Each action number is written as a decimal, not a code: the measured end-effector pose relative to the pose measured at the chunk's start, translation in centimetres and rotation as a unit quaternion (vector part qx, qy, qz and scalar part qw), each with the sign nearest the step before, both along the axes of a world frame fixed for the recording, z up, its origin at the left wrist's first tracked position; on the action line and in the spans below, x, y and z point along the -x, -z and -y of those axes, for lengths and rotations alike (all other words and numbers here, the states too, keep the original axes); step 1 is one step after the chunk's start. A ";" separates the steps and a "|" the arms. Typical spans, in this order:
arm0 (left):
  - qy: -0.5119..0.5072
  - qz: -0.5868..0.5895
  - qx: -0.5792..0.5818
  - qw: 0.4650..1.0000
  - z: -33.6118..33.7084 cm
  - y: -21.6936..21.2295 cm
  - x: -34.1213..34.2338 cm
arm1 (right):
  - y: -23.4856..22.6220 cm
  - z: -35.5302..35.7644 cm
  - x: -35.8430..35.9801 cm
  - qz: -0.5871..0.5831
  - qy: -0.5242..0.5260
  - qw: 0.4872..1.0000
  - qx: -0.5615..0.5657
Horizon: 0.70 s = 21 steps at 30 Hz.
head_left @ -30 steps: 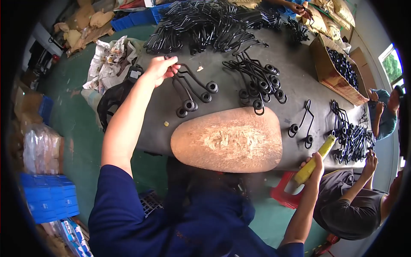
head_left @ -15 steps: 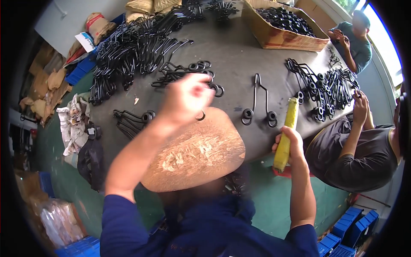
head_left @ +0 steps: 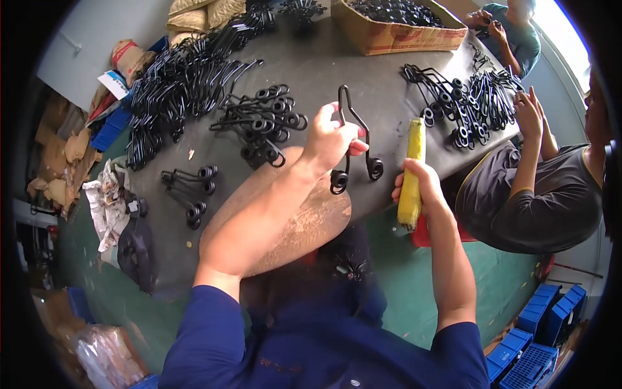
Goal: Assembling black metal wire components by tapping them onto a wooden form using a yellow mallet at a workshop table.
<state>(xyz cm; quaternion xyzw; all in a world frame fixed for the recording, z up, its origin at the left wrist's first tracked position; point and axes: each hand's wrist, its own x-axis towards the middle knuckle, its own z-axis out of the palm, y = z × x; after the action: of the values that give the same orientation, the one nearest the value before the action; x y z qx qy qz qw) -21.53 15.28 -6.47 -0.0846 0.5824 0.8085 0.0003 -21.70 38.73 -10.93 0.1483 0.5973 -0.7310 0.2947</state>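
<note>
My left hand [head_left: 330, 141] grips a black bent-wire metal part [head_left: 354, 139] with two coiled ends, held above the dark table [head_left: 304, 65] near the front edge. My right hand [head_left: 418, 186] holds a long yellow tool handle [head_left: 412, 173] upright just right of that part. A worn oval wooden board [head_left: 304, 223] lies under my left forearm. A small heap of the same black parts [head_left: 259, 123] sits left of my left hand, and a few more [head_left: 191, 188] lie further left.
A large pile of black wire parts [head_left: 175, 78] covers the table's far left. A cardboard box [head_left: 395, 26] of parts stands at the back. Another pile [head_left: 463, 107] lies right, where a seated person [head_left: 538, 188] works; a second person [head_left: 512, 26] sits beyond. Blue crates [head_left: 538, 330] stand on the green floor.
My left hand has lifted one wire part off the table and brought it toward the yellow tool. My view has shifted across the table.
</note>
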 end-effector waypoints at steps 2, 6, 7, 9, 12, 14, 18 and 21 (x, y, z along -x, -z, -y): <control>-0.002 -0.013 0.000 1.000 0.6 -1.5 -2.6 | -0.1 -0.1 -0.1 -0.022 -0.007 1.000 0.004; 0.005 -0.051 0.064 0.997 0.5 -3.4 -6.6 | 0.3 0.1 -0.7 -0.039 0.010 0.999 0.013; 0.015 -0.066 0.077 0.995 0.6 -3.8 -7.6 | 0.2 0.3 -1.0 -0.050 0.031 0.998 0.009; 0.021 -0.082 0.090 0.992 1.3 -4.7 -9.6 | 0.3 0.7 -1.8 -0.101 0.019 0.994 -0.020; 0.020 -0.124 0.209 0.970 3.0 -6.3 -12.9 | -2.5 2.0 -5.0 -0.154 -0.006 0.987 -0.044; 0.011 -0.098 0.251 0.963 4.4 -6.2 -14.5 | -6.2 3.1 -7.7 -0.200 -0.068 0.977 -0.010; -0.014 -0.128 0.326 0.937 7.5 -4.2 -15.9 | -14.1 5.8 -12.8 -0.325 -0.040 0.945 0.025; -0.013 -0.126 0.319 0.939 7.2 -4.5 -15.8 | -15.2 6.1 -15.3 -0.424 -0.001 0.904 0.052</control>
<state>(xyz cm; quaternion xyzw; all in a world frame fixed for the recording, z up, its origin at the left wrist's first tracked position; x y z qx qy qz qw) -5.74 8.04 -2.01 0.0147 0.8038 0.5844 -0.1104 -6.41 32.61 4.32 -0.1915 0.6272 -0.7546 0.0214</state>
